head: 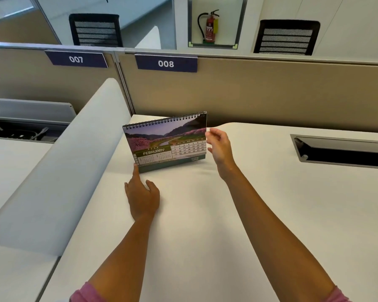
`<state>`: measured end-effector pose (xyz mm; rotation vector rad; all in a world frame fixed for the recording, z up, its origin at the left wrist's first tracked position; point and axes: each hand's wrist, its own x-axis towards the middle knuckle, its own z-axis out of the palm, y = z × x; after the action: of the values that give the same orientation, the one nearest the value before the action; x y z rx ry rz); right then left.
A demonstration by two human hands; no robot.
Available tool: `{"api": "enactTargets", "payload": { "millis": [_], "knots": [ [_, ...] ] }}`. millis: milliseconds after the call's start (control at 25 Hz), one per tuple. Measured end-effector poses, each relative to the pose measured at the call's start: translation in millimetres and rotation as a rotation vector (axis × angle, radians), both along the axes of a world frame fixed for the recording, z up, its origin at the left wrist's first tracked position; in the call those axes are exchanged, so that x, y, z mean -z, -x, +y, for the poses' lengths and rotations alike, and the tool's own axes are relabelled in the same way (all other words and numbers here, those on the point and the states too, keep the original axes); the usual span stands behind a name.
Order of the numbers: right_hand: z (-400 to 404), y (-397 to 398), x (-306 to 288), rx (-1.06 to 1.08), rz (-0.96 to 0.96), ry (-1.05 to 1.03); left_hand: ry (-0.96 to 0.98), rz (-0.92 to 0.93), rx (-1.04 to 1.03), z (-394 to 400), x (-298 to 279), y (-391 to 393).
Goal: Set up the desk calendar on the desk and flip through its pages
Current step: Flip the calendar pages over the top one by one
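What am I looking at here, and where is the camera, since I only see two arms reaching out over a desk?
There is no machine here: the one picture comes from a wide-angle camera worn on a person's head, looking forward and down, so the arms are that person's own. On the white desk top stands a spiral-bound desk calendar with a pink flower landscape photo, propped upright and open at February. The left hand lies low on the desk, one fingertip touching the calendar's lower left corner, as if steadying it. The right hand is raised at the calendar's right edge with fingers loosely open; whether it pinches the page cannot be told. Behind are a beige partition with a dark blue label reading 008, and a grey cable slot sunk into the desk.
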<state>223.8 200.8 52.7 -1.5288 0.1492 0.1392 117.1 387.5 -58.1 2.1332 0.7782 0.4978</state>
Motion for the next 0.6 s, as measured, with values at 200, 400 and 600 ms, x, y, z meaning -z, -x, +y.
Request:
{"api": "enactTargets", "payload": {
  "millis": [200,400,600],
  "knots": [
    [-2.0,1.9,29.6,-0.043,0.074,0.240,-0.027,-0.027,0.009,-0.1,0.9,0.4],
    [-5.5,10.3,33.8,-0.099,0.018,0.320,-0.033,-0.021,0.007,-0.5,1.6,-0.2],
    [-6.2,21.8,35.4,-0.009,-0.042,0.332,-0.039,-0.011,0.011,-0.3,2.1,-0.6]
  ]
}}
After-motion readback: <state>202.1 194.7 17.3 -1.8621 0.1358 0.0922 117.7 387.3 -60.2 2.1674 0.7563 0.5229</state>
